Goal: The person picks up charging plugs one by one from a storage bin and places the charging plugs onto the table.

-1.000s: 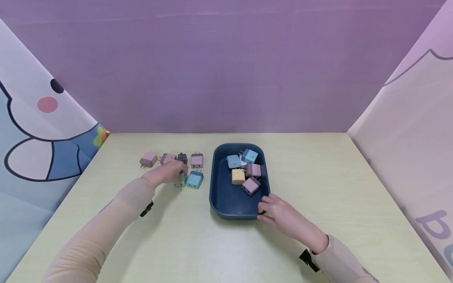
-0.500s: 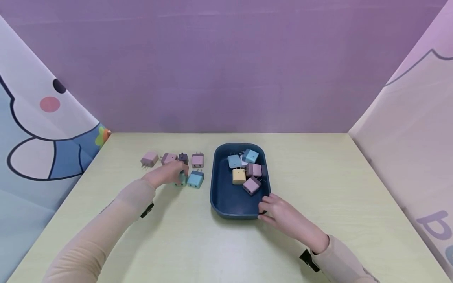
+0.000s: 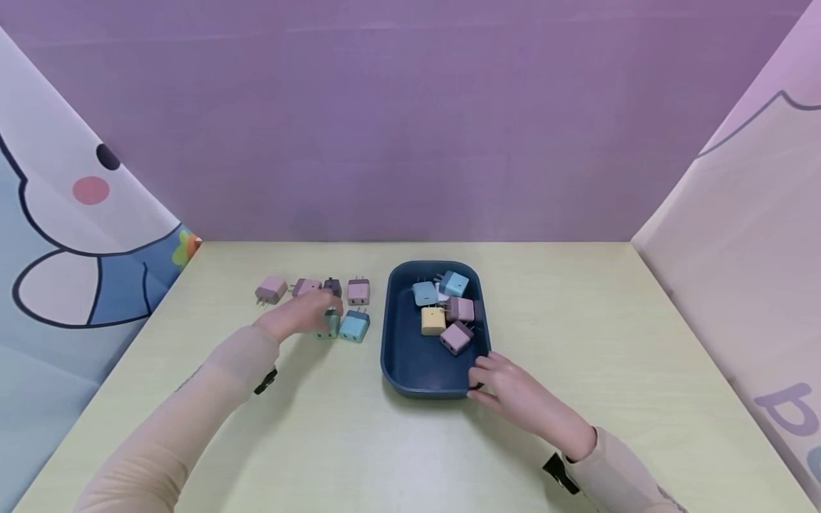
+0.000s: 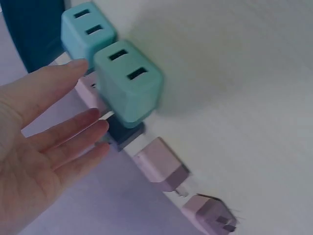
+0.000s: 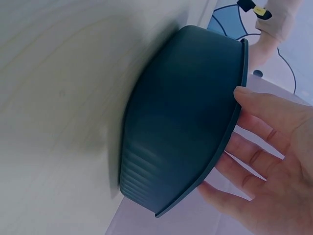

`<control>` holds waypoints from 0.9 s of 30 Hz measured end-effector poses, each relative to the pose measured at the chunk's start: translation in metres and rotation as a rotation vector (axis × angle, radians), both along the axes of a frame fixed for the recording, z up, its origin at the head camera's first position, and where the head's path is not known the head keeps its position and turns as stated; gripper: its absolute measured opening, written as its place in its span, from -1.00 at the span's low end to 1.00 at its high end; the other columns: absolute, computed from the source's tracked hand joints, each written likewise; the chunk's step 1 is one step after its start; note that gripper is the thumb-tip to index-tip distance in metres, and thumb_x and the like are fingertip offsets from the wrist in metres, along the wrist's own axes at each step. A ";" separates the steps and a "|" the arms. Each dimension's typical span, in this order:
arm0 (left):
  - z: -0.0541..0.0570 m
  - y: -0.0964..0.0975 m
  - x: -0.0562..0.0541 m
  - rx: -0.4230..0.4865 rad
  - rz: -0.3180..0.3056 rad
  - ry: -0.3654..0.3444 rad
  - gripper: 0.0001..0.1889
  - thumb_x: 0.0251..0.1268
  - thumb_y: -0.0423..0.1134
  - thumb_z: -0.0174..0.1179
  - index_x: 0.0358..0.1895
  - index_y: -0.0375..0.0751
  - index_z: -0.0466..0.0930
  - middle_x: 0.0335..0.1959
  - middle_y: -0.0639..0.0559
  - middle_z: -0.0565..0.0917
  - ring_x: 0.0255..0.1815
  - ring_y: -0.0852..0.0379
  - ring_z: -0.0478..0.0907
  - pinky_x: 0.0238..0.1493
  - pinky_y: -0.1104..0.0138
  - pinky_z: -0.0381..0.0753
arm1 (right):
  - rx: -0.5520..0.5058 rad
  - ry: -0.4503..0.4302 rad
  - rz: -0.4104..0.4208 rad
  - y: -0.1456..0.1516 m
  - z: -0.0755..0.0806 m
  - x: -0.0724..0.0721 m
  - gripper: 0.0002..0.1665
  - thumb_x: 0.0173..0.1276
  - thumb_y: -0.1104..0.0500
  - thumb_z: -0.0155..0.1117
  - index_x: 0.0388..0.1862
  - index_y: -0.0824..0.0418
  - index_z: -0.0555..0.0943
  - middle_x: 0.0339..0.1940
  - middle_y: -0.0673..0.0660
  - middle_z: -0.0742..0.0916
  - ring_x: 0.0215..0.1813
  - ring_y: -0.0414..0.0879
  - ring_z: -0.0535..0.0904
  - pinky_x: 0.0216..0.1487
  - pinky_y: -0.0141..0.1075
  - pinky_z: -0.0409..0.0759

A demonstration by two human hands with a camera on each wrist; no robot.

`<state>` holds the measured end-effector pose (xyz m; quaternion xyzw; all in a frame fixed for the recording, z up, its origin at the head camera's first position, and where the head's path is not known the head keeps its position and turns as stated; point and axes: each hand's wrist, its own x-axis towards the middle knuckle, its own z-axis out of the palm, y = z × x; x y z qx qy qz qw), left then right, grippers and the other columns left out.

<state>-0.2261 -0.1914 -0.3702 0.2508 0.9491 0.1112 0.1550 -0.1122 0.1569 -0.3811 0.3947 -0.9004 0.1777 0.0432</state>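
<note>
My left hand (image 3: 304, 313) is at a green plug-in charger (image 3: 330, 329) on the table. In the left wrist view, its fingers (image 4: 73, 147) are nearly straight and spread beside the green charger (image 4: 128, 83), with the thumb apart from them; none curls round it. A light-blue charger (image 3: 355, 325) stands just right of the green one. My right hand (image 3: 509, 392) pinches the near right corner of a dark blue tray (image 3: 420, 367). In the right wrist view, the thumb is on the outside of the tray's rim (image 5: 229, 134) and the other fingers go behind it.
Behind the left hand lie a lilac charger (image 3: 271, 288), a second lilac one (image 3: 306, 286), a dark one (image 3: 332, 286) and a pink one (image 3: 358, 291). Inside the tray are several chargers, including a yellow one (image 3: 432, 320). A purple backdrop (image 3: 410, 142) borders the table (image 3: 577, 320).
The left hand's fingers have loosened slightly, and a little more of the green charger shows beneath them. My right hand and the tray stay in place.
</note>
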 end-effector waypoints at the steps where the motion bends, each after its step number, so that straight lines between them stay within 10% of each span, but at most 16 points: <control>1: 0.002 0.001 0.001 0.001 -0.004 0.004 -0.65 -0.12 -0.49 0.23 -0.13 -0.31 0.55 -0.09 -0.21 0.54 -0.05 -0.16 0.46 -0.03 0.09 0.44 | -0.001 -0.001 0.000 0.000 0.000 0.000 -0.86 0.07 0.21 0.31 -0.54 0.09 0.50 -0.53 -0.12 0.46 -0.42 -0.25 0.26 -0.42 -0.45 0.31; 27: 0.044 0.040 0.007 -0.055 -0.030 -0.049 -0.65 0.19 -0.22 0.11 0.03 -0.29 0.46 -0.02 -0.16 0.53 0.00 -0.06 0.46 0.00 0.15 0.42 | -0.008 0.013 0.006 0.000 -0.002 0.000 -0.88 0.07 0.22 0.31 -0.53 0.11 0.51 -0.52 -0.11 0.48 -0.41 -0.25 0.27 -0.40 -0.44 0.34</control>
